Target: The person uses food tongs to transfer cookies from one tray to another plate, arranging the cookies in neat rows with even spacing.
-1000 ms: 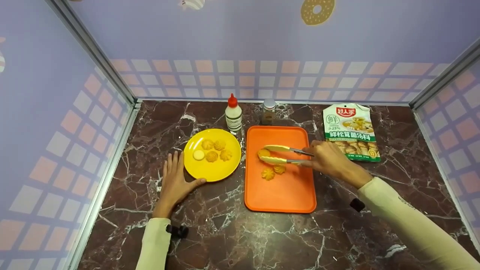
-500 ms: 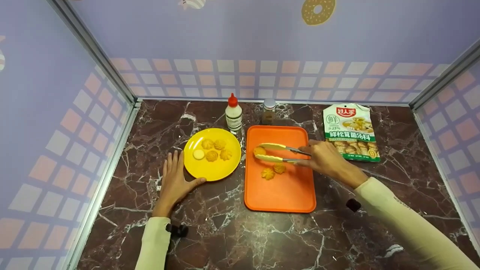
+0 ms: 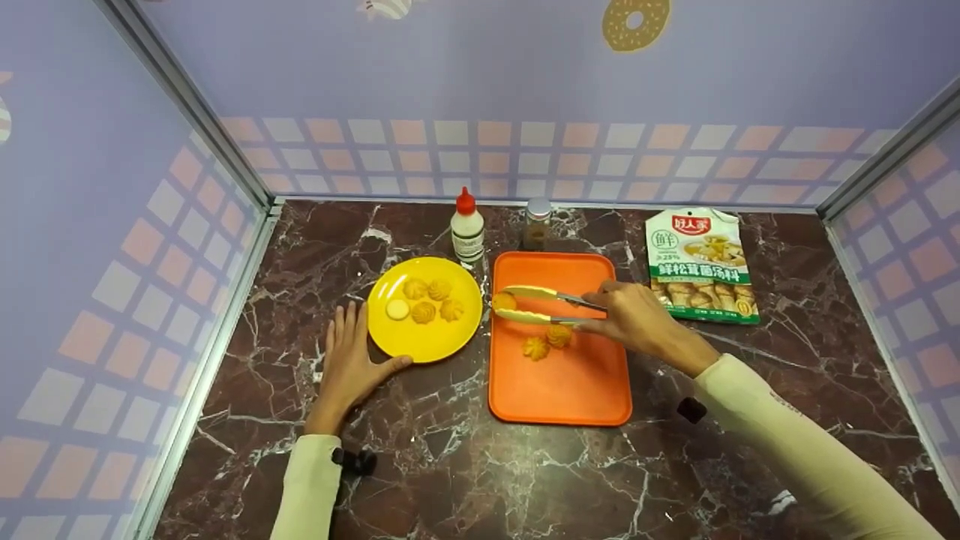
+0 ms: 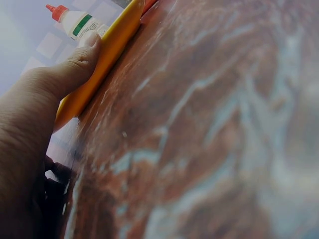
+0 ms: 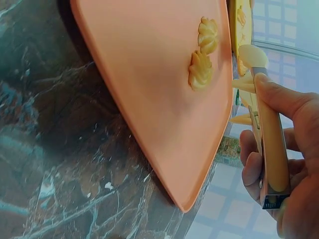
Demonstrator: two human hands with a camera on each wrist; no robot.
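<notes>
In the head view my right hand (image 3: 641, 319) grips metal tongs (image 3: 529, 317) with pale yellow tips. Between those tips sits a golden cookie (image 3: 504, 301), over the left edge of the orange tray (image 3: 559, 390). Two swirled cookies (image 3: 535, 347) lie on the tray below the tongs. My left hand (image 3: 351, 364) rests against the left side of the yellow plate (image 3: 424, 349), fingers extended; the left wrist view shows its thumb (image 4: 82, 62) touching the rim. Several swirled cookies (image 3: 424, 313) and one pale round piece (image 3: 397, 309) lie on the plate.
Behind the plate stands a red-capped squeeze bottle (image 3: 467, 236). A small jar (image 3: 538, 223) with a grey lid is behind the tray. To the tray's right lies a white and green food pouch (image 3: 703, 266). Patterned panels (image 3: 525, 67) bound the dark marble-look table (image 3: 480, 480).
My right hand has moved left, bringing the tongs and their cookie from inside the tray to its left edge. The left hand and the plate have stayed put.
</notes>
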